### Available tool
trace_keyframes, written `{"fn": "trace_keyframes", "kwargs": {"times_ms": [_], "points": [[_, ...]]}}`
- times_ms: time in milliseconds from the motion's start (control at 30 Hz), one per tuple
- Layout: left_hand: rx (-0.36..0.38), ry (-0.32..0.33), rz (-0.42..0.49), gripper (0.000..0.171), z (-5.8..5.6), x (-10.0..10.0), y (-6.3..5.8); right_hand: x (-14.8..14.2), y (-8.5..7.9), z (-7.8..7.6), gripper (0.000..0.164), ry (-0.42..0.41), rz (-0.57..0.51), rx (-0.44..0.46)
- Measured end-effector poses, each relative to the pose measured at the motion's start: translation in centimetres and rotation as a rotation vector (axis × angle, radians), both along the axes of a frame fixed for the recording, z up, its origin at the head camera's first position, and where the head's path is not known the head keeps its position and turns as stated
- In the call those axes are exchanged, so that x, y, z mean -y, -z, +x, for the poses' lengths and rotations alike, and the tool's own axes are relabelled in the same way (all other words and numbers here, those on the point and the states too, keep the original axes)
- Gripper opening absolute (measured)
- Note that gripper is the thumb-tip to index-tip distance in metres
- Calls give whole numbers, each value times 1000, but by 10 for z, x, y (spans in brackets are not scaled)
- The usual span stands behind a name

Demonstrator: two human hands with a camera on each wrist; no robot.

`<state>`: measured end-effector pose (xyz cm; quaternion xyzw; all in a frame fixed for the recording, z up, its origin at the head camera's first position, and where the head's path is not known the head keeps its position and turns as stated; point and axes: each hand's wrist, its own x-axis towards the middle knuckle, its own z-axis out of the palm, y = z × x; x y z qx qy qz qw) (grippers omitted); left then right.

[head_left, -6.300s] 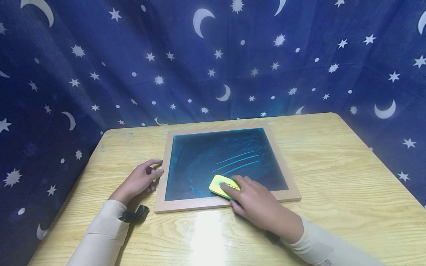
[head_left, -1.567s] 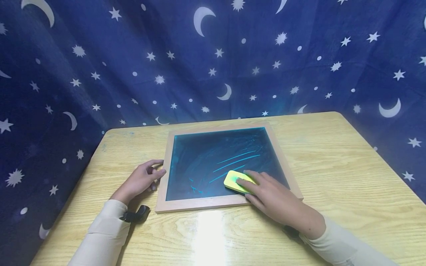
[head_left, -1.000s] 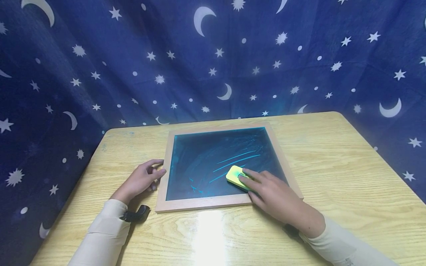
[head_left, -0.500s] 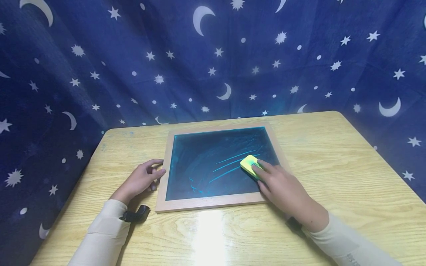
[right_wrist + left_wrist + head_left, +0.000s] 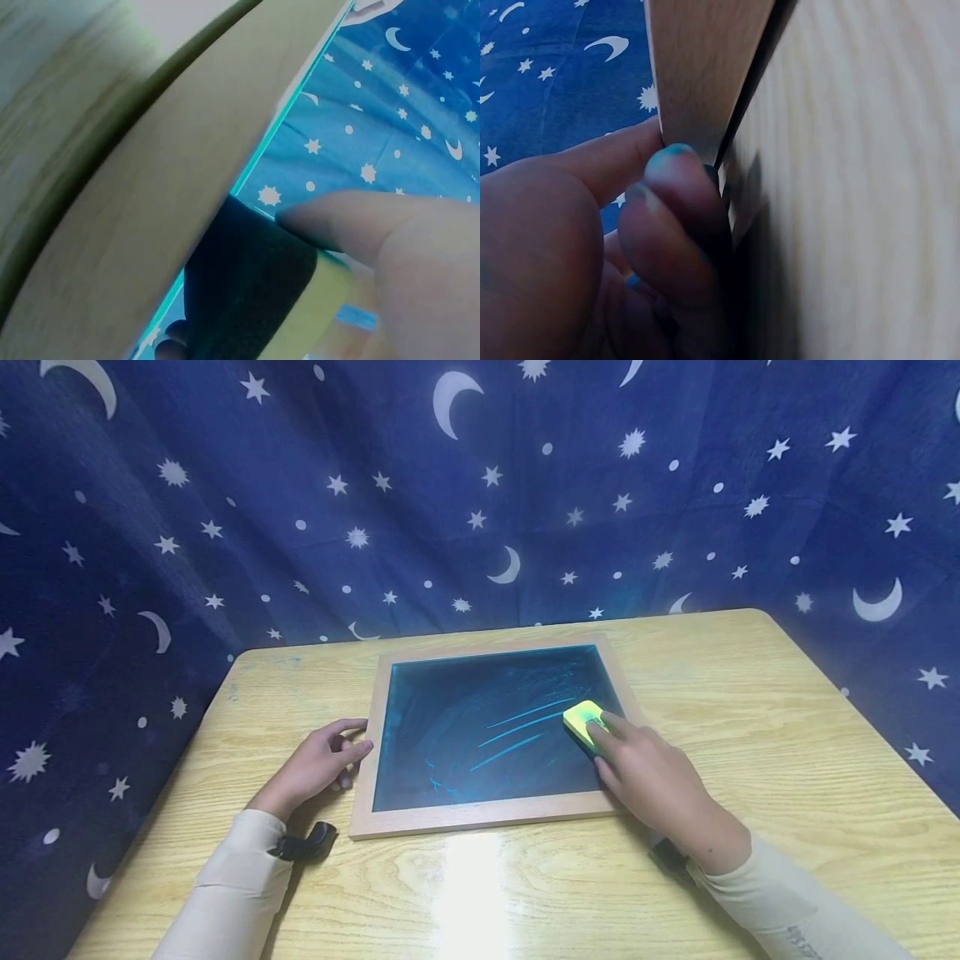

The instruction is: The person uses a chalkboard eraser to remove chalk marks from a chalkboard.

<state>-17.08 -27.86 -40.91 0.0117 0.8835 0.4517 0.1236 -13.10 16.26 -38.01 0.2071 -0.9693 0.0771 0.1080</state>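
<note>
A wood-framed chalkboard [image 5: 450, 702] lies flat on the table, with three slanting blue chalk strokes and smaller marks at lower left. My right hand [image 5: 660, 777] grips a yellow board eraser [image 5: 581, 714] near the board's right side, fingers across its top and thumb along its near side. In the right wrist view, the eraser's dark felt [image 5: 240, 277] rests on the board, close to the wooden frame [image 5: 172, 142]. My left hand [image 5: 318, 764] holds the frame's left edge, thumb on it; in the left wrist view, bent fingertips [image 5: 679, 176] meet the frame's side, one tinted blue.
The wood-grain table [image 5: 750, 710] carries faint blue smudges at its far left corner. Behind it hangs a dark blue curtain [image 5: 405, 560] patterned with moons and stars. A black wrist strap [image 5: 307, 843] sits on the left sleeve.
My right hand has slid the eraser rightward and farther from me across the board. The lowest stroke's right end is shorter than in the oldest frame. My left hand has stayed in place.
</note>
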Motion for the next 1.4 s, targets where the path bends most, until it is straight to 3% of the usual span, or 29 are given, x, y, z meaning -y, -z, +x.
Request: {"fn": "trace_keyframes", "kwargs": {"times_ms": [467,833,1400], "points": [[6,3,-10,59,-2,0,0,6,4,0,46,-48,-2,-2],[15,-21,-24,60,-3,-1,0,16,8,0,46,-110,4,-54],[18,-35,-5,60,-1,-1,1,43,12,18,47,-271,-10,-35]]}}
